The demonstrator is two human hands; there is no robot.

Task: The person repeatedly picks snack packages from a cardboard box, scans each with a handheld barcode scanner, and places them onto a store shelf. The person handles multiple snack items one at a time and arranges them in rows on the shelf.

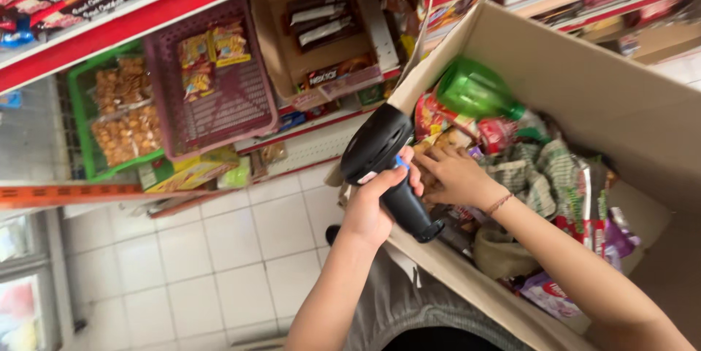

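My left hand grips a black handheld scanner with a blue trigger, its head aimed into a large cardboard box. Inside the box, my right hand rests fingers-down on snack packets; I cannot tell whether it grips one. A green plastic bottle lies just beyond that hand. Crumpled wrappers and packets fill the box to the right of my right wrist, which wears a thin bracelet.
Red-edged shop shelves run along the left and top. On them stand a purple basket, a green basket of snack bags and an open carton. White tiled floor lies below.
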